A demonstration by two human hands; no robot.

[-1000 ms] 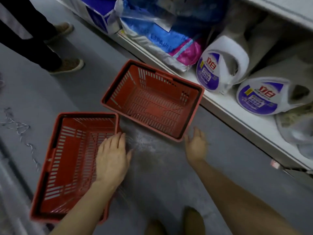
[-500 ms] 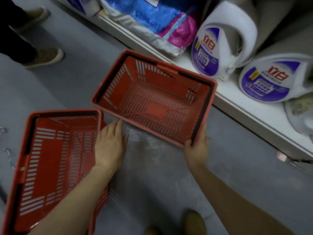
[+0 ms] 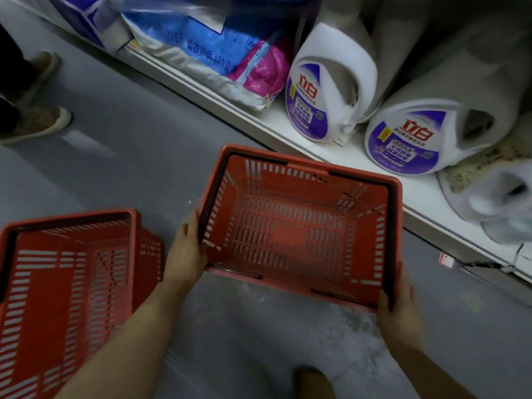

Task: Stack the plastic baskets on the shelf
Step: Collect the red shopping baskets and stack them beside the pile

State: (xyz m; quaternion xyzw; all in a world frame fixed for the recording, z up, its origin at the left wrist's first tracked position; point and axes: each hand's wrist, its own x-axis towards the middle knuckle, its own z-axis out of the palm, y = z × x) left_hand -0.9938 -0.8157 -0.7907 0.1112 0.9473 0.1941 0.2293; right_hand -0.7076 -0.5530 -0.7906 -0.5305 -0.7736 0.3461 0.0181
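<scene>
Beside the low white shelf (image 3: 359, 159), in the head view, a red basket (image 3: 296, 228) is held over the grey floor (image 3: 138, 156) by both hands. Its left rim is gripped by the left hand (image 3: 185, 251), fingers curled over the edge; its near right corner is gripped by the right hand (image 3: 398, 312). A second red basket (image 3: 66, 289) is seen on the floor, farther from the shelf. Two white detergent jugs (image 3: 325, 90) and a blue-and-pink bag (image 3: 227, 59) are seen on the shelf.
</scene>
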